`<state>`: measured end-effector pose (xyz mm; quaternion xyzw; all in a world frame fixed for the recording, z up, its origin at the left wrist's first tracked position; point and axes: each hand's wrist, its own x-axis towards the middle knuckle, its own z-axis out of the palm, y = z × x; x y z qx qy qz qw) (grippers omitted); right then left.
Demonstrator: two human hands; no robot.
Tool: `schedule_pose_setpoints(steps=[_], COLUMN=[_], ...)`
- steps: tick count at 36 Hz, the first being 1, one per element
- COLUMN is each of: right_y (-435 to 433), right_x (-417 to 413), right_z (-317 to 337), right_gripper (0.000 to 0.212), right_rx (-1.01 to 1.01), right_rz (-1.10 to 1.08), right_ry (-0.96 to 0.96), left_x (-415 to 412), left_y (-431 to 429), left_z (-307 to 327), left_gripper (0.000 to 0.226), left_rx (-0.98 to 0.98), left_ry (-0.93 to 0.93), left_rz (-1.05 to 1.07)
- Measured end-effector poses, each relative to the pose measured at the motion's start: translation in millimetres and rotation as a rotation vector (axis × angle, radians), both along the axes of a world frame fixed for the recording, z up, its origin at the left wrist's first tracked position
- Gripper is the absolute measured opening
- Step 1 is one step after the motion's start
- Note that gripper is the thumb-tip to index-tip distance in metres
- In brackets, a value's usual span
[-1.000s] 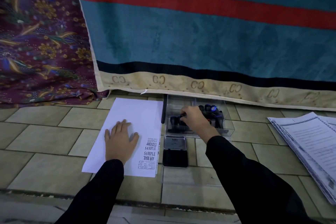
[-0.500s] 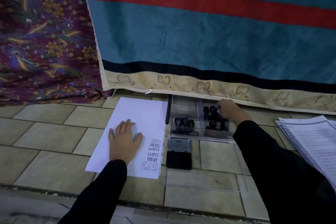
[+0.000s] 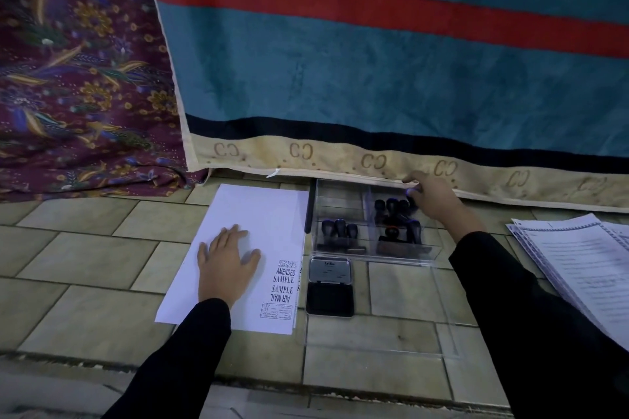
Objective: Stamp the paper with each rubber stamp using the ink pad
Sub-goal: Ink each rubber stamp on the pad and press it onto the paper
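A white paper lies on the tiled floor with several black stamp prints along its right edge. My left hand presses flat on it. To its right, an open ink pad sits in front of a clear compartment box. Three black-handled stamps stand in the box's left part and several more stamps in its right part. My right hand reaches into the far right corner of the box, fingers curled round a blue-topped stamp.
A black pen lies between paper and box. The box's clear lid rests on the tiles near me. A stack of printed sheets lies at the right. A teal blanket and floral cloth hang behind.
My right hand left the stamps in the box's left part and moved right and back to the far right corner. My left hand stayed flat on the paper.
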<state>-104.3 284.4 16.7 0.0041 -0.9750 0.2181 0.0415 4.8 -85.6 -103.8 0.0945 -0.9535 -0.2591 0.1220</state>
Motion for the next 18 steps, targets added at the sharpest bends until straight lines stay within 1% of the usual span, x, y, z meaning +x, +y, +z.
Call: schedule_pose_setpoints(steps=[3,6,9,11,13,15,16,18], right_y=[-1.5,-11.9,-30.3,-46.2,-62.8,-76.5,-82.1,-90.8], right_x=[9.9,26.6,49.9,68.4,85.9,102.5,110.3,124.1], right_z=[2.9,9.1,11.1,9.6,6.2,2.6,1.4,-1.9], right_gripper=[0.019,0.017,0.017,0.020,0.024,0.024,0.023,0.022], right_rx=[-0.132,-0.269,-0.438,-0.465,-0.487,-0.491,-0.488,-0.481], right_rz=[-0.047,-0.062,-0.052,-0.045,-0.006,0.047,0.078,0.158], right_ry=[0.120,0.214,0.223,0.223,0.183,0.123,0.099,0.071], left_x=[0.9,2.2,3.0,3.9,5.9,7.5,7.5,6.7], left_y=[-0.7,-0.9,-3.9,-8.5,-12.9,-14.2,-14.2,-12.8], left_z=[3.4,8.9,14.2,18.4,23.2,27.0,27.5,25.3], left_gripper=[0.040,0.036,0.033,0.031,0.029,0.027,0.027,0.026], left_rx=[0.109,0.289,0.480,0.630,0.752,0.782,0.755,0.641], left_ry=[0.032,0.060,0.053,0.041,0.028,0.019,0.013,0.006], left_rz=[0.009,0.017,0.009,0.017,0.012,-0.014,-0.024,-0.039])
